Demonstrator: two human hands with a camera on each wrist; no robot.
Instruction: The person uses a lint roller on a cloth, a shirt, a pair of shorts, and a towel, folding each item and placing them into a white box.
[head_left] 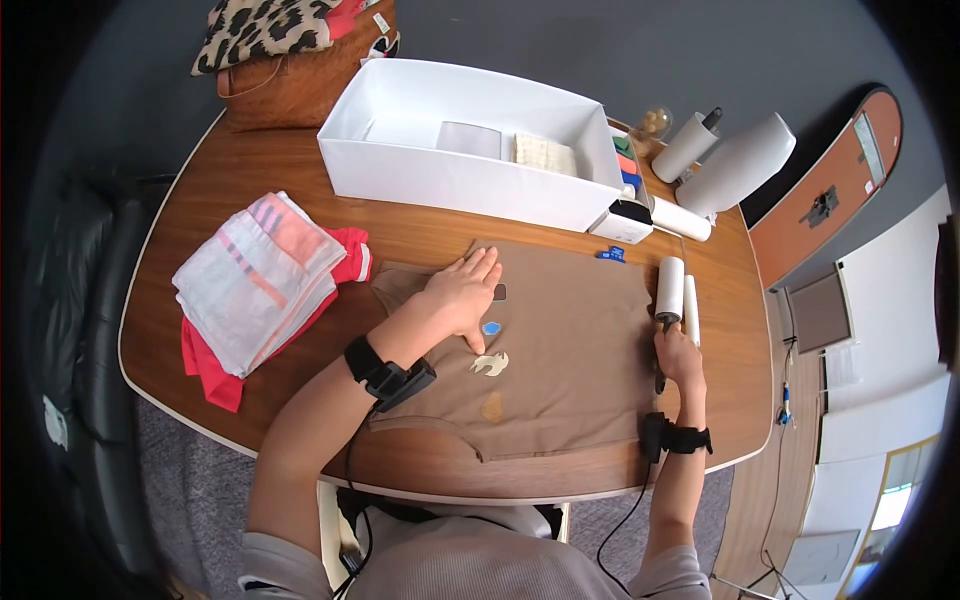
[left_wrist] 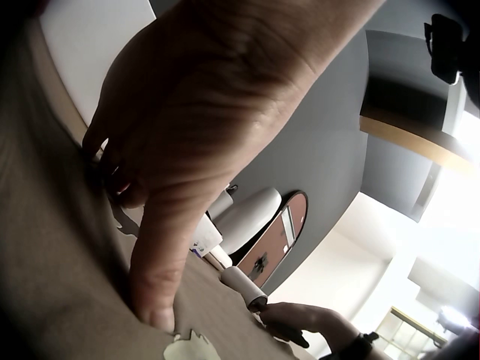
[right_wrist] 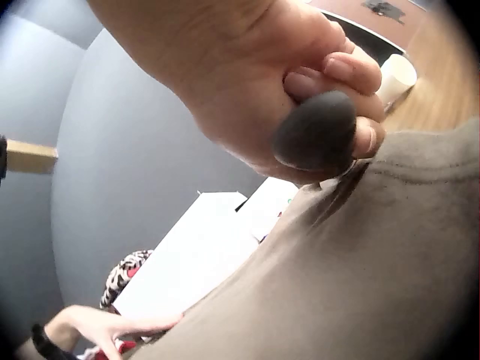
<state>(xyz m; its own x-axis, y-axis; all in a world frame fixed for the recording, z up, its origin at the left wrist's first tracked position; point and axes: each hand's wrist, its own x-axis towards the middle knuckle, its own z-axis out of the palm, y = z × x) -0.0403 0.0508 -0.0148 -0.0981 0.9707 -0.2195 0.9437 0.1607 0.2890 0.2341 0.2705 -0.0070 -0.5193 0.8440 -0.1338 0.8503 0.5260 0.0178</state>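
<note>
While the spread left hand [head_left: 462,297] presses the shirt [head_left: 575,335], the right hand [head_left: 681,359] grips a roller [head_left: 671,285] alongside.

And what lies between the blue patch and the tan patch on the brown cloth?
A cream patch, near the left hand; the head view shows it.
</note>
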